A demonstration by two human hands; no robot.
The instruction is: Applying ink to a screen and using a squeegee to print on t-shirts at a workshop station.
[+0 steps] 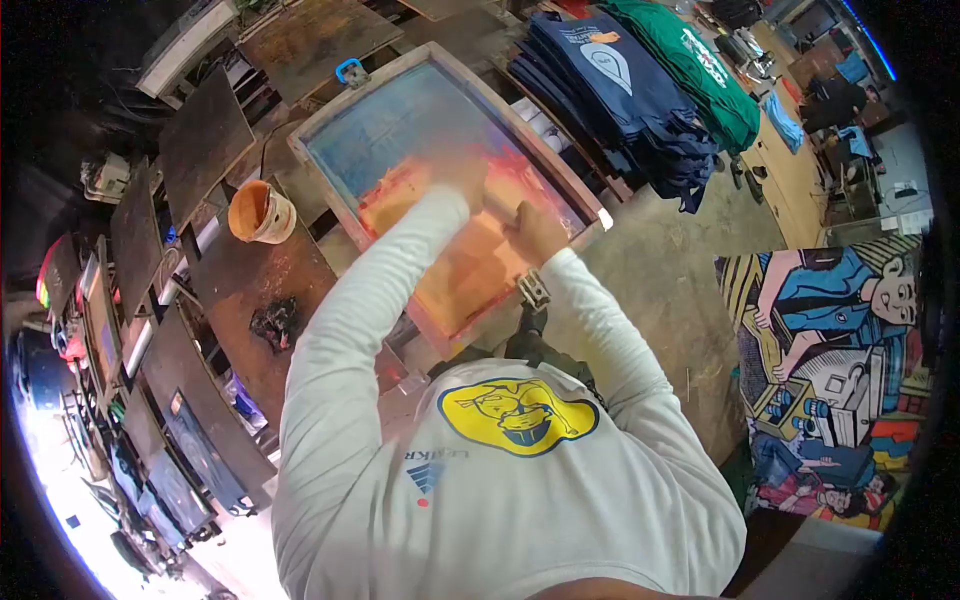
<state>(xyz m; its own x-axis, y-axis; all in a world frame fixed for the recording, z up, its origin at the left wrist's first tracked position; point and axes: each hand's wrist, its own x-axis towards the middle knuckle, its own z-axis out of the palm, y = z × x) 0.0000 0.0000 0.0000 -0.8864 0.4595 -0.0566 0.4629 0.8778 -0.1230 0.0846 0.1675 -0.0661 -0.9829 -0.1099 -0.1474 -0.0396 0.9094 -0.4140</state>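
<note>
A wooden-framed printing screen [345,215] lies tilted in front of me, its mesh blue at the far end and smeared with orange and red ink nearer to me. Over the inked part, my right hand [541,233] is closed round the end of a squeegee [499,207], of which only a short brownish piece shows. My left hand [460,172] is beside it above the mesh, so smeared by motion that its fingers cannot be made out. A metal clamp or hinge [534,290] sits at the frame's near right edge, and a blue-handled clamp [351,72] at its far left corner.
An orange-stained bucket [262,213] stands on a brown board to the left, with a dark crumpled rag [277,324] nearer me. Several flat printing boards [206,128] spread leftward. Stacks of navy shirts [610,75] and green shirts [690,70] lie at the far right. A painted mural panel [830,380] stands right.
</note>
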